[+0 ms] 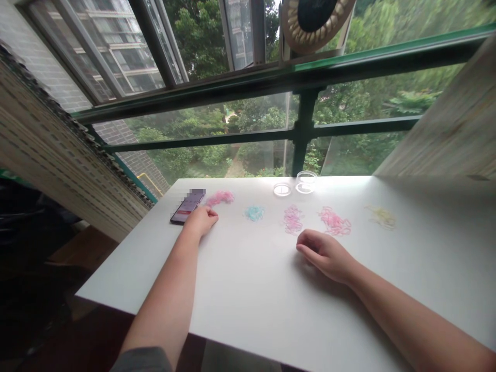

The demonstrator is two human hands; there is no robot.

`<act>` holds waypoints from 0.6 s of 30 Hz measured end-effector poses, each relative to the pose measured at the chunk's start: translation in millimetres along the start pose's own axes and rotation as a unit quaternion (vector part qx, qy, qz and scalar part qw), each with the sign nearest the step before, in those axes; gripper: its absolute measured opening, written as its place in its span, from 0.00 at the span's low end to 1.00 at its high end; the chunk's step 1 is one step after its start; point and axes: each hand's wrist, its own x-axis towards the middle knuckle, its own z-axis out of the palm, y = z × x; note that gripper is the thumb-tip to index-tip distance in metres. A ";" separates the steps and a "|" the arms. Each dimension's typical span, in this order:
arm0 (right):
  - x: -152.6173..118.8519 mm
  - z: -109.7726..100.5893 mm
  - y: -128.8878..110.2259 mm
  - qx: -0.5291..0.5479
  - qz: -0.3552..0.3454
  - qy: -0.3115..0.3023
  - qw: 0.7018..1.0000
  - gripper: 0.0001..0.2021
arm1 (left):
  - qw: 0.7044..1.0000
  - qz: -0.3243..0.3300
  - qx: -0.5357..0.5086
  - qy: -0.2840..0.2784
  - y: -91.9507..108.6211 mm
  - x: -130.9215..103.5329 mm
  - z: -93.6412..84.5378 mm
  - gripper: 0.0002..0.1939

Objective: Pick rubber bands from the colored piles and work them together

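My left hand rests on the white table beside a dark phone, its fingers curled and pressed together; whatever they may hold is hidden. Just beyond it lies a pink pile of small thin pieces that look like little rubber bands. My right hand is loosely closed, thumb against the curled fingers, and nothing shows in it. It is nearest to a purple-pink pile and a brighter pink pile of the same pieces. A light blue pile lies between the hands, and a yellow pile sits farther right.
Clear round dishes stand at the table's far edge: one alone, and another with a ring shape behind it. The white table ends at a window with a green railing. A curtain hangs left.
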 end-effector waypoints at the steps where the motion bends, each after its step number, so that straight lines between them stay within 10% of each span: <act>1: 0.0 -0.1 -0.1 0.001 -0.002 0.001 1.000 0.07 | 1.000 0.002 0.002 0.001 -0.4 0.0 -0.5 0.06; 11: 1.8 1.3 -0.2 0.027 -0.014 0.020 0.999 0.06 | 0.990 0.133 -0.052 0.021 45.4 -17.6 23.7 0.09; 18: 4.1 1.6 0.2 0.055 -0.021 0.028 0.998 0.04 | 0.905 0.255 -0.331 -0.081 107.4 -60.9 58.9 0.08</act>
